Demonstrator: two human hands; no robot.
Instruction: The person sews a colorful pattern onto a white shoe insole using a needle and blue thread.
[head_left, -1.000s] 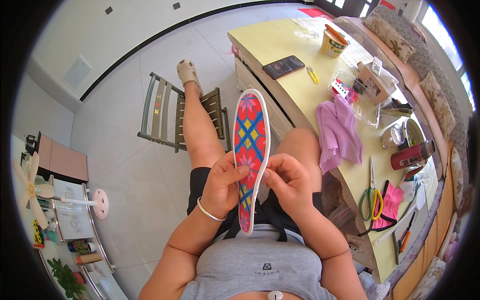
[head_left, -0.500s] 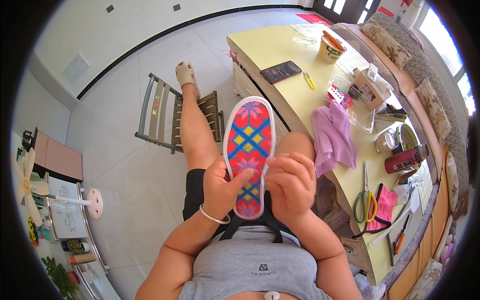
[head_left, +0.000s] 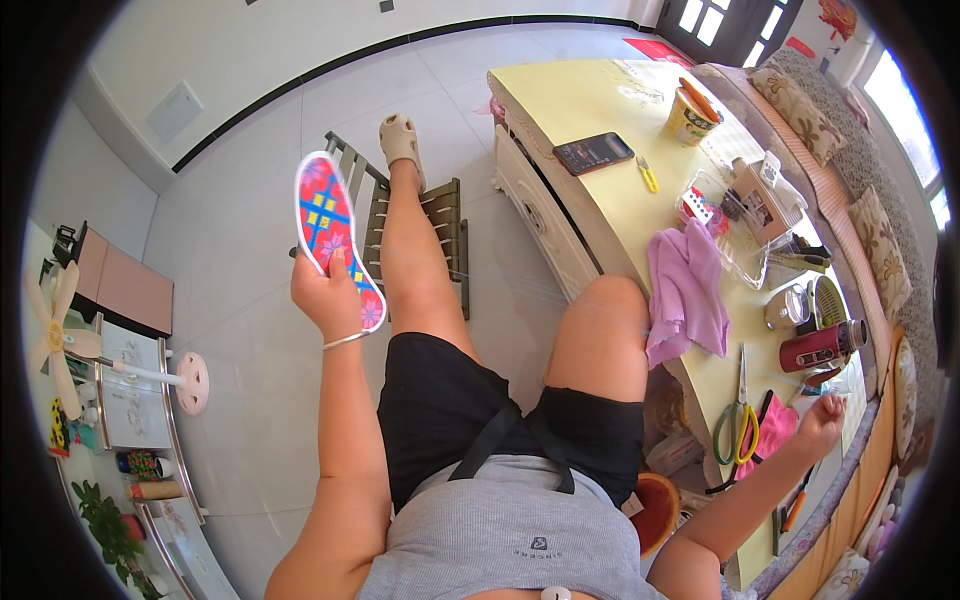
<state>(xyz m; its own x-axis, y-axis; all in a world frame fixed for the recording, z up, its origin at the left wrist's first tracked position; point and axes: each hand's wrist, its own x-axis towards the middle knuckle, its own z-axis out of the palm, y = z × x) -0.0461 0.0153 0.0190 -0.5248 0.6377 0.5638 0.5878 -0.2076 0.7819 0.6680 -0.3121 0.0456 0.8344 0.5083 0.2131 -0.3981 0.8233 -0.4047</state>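
My left hand (head_left: 328, 297) grips an embroidered insole (head_left: 328, 215) near its lower half, with the thumb on its face. The insole has a white rim and a red, blue and yellow pattern, and it is held tilted, out to the left above a folding stool (head_left: 430, 215). Out to the right, over the table edge, is my right hand (head_left: 822, 425), its fingers closed together. What they pinch is too small to make out. Faint thin lines like thread cross the space right of the insole and fade before that hand. Green-and-yellow handled scissors (head_left: 738, 425) and a pink cloth piece (head_left: 775, 425) lie close by.
On the yellow table (head_left: 560, 95) are a phone (head_left: 594, 153), a yellow cutter (head_left: 648, 175), a paper tub (head_left: 692, 118), a lilac cloth (head_left: 688, 290), a clear tray (head_left: 742, 255), a glass jar (head_left: 786, 308) and a dark red flask (head_left: 822, 346). A fan (head_left: 60, 340) stands left.
My hands have moved apart. The left carried the insole left and forward, away from my lap; the right let go of its edge and swung out right over the table.
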